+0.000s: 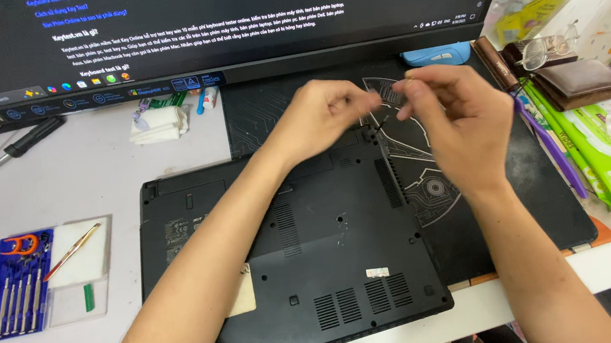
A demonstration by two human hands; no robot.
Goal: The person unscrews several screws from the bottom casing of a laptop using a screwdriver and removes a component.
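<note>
We pinch a thin screwdriver (382, 122) between both hands, left hand (323, 113) and right hand (452, 122), pointing down at the laptop's (289, 244) far edge.

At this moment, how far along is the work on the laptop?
Early stage. Done: the laptop lies bottom-up on the desk, the screwdriver set laid out beside it. In hand: both hands, left hand and right hand, pinch something small and thin above it. Left: the bottom cover is still in place.
</note>
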